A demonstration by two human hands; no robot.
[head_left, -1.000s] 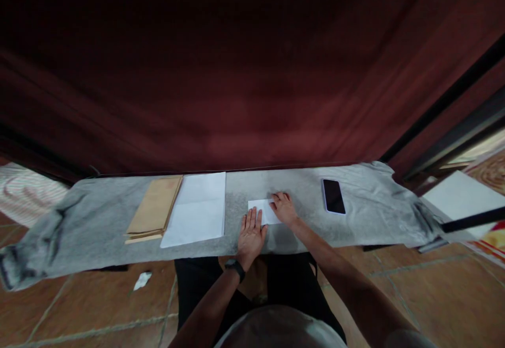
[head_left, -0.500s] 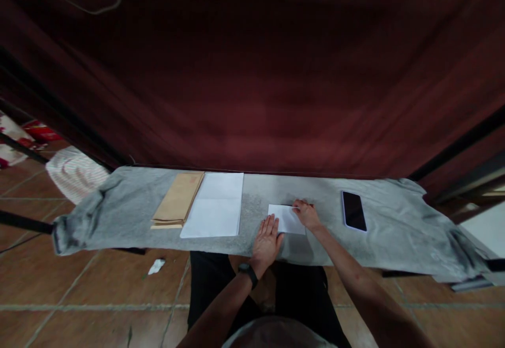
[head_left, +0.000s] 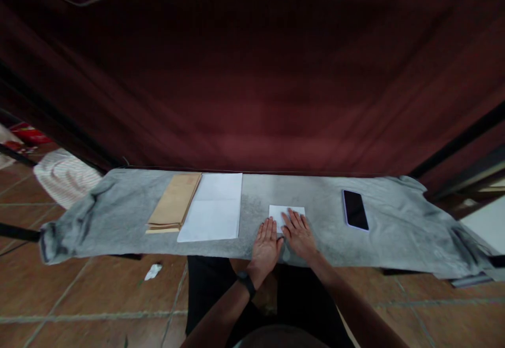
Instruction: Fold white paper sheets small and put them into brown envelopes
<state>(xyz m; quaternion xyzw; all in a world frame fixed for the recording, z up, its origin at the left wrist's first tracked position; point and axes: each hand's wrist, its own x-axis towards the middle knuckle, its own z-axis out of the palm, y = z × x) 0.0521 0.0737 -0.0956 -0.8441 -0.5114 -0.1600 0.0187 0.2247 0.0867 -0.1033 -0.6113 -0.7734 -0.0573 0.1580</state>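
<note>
At lower centre of the frame, the small white paper [head_left: 277, 210] lies partly under the flat right hand [head_left: 300, 237], left hand [head_left: 265, 247] flat at its corner, neither gripping; uneven pressure could skew it on the grey cloth [head_left: 325, 198].

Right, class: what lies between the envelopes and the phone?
Head view: the large paper, then the left hand, the small paper and the right hand, on grey cloth.

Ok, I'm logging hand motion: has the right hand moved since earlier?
Yes: judged against the phone, the right hand has shifted toward the near side.
</note>
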